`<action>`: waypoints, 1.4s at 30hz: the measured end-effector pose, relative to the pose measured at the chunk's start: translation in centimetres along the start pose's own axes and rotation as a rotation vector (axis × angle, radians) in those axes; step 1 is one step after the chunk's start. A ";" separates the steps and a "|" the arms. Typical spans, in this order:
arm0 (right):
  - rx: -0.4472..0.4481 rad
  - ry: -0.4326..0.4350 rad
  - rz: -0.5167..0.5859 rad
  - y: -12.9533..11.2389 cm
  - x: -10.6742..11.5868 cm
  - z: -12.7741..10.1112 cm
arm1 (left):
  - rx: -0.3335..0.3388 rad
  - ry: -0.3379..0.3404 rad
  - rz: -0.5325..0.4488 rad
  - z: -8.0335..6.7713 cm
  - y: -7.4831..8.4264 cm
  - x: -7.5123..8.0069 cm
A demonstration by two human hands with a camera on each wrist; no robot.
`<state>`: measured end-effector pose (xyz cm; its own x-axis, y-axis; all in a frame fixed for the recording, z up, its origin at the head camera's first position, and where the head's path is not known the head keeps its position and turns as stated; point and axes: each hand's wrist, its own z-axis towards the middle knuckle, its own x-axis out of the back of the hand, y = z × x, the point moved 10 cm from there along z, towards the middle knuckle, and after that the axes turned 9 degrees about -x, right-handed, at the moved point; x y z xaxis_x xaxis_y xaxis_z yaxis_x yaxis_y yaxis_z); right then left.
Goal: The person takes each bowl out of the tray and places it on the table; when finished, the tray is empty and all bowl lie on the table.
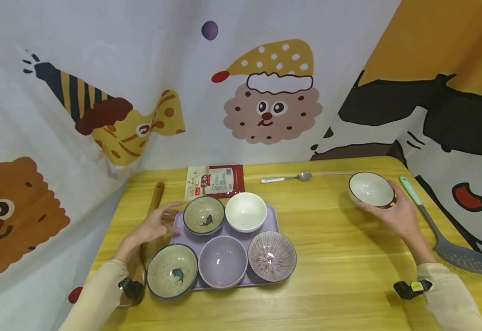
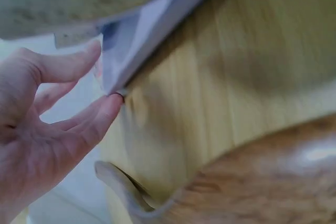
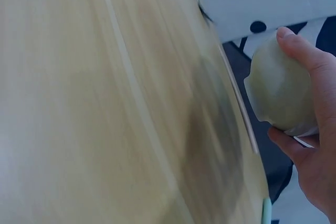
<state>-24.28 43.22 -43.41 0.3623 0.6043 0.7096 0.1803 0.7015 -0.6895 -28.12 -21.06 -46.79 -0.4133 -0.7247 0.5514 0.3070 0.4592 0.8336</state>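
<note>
The right hand holds a dark-rimmed bowl in its fingers above the surface; the left hand, fingers parted, is beside the lilac tray. A white bowl stands there.

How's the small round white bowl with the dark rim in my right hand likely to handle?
The round white ceramic-looking bowl is probably stiff, showing no bend while gripped. Its smooth curved wall may slip; the dark rim could chip.
</note>
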 end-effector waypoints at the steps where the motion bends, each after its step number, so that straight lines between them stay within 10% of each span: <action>1: -0.001 -0.001 -0.001 0.3 0.0 0.2 | 0.004 0.015 0.021 0.0 -0.2 0.3; 25: -0.208 0.020 -0.015 6.7 0.6 3.5 | 0.078 -0.011 0.046 -0.8 -2.7 0.1; 42: -0.242 0.002 -0.053 6.9 0.2 4.8 | 0.116 0.004 0.029 -0.7 -3.0 -0.1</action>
<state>-27.36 50.04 -47.31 0.3479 0.5684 0.7455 0.4129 0.6211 -0.6662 -28.44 -22.70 -49.33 -0.4023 -0.7119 0.5756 0.2178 0.5363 0.8154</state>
